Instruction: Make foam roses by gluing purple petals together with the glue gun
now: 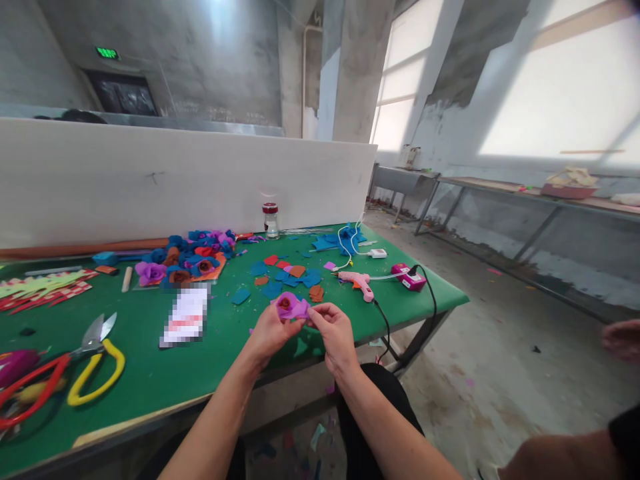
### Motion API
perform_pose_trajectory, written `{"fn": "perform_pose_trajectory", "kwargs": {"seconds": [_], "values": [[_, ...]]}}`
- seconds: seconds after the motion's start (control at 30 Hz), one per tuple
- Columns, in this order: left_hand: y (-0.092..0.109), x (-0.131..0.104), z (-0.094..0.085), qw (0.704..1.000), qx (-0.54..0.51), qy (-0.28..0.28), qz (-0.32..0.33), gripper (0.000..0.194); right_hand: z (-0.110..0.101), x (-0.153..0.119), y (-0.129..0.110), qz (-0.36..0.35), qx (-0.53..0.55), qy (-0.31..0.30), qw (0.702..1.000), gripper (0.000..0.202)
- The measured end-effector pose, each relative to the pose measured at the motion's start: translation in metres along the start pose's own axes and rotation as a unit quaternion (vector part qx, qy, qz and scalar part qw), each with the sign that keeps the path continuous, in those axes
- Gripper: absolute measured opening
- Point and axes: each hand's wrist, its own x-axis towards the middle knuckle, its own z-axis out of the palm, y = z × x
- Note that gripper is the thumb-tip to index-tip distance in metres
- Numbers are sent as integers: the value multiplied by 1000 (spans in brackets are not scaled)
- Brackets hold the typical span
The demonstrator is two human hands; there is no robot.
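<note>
A purple paper flower (295, 306) with a brown centre is held above the front edge of the green table. My left hand (274, 331) is closed round its base from the left. My right hand (334, 328) pinches a purple petal on its right side. Behind the flower lie scattered blue, red and brown paper pieces (297, 271). To the right of them rests a pink glue gun (356, 283), its black cable hanging over the table edge. Finished blue, purple and brown flowers (187, 257) are piled at the back left.
Scissors with yellow and red handles (100, 370) lie at the front left, beside a blurred white paper (186, 315). A jar (271, 221) stands by the white board (200, 180). Another person's arm (565, 457) shows at the lower right.
</note>
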Motion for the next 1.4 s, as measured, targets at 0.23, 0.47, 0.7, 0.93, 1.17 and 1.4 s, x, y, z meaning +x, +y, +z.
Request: {"fn": "perform_pose_trajectory", "kwargs": {"seconds": [0.23, 0.47, 0.7, 0.93, 1.17, 1.4], "values": [[-1, 2, -5, 998, -29, 50, -39, 20, 1, -4, -2, 8, -8, -5, 1000, 25], [4, -1, 2, 1000, -2, 1, 6, 25, 3, -3, -2, 42, 72, 21, 996, 33], [-3, 0, 1, 998, 7, 55, 2, 17, 5, -6, -6, 82, 91, -23, 992, 33], [-5, 4, -5, 997, 2, 73, 2, 19, 4, -12, 0, 81, 72, -41, 993, 33], [-7, 7, -16, 984, 161, 54, -54, 23, -70, 43, -28, -111, -293, 16, 949, 27], [-4, 9, -11, 988, 106, 43, -103, 19, -131, 121, -56, -29, -610, 45, 791, 19]]}}
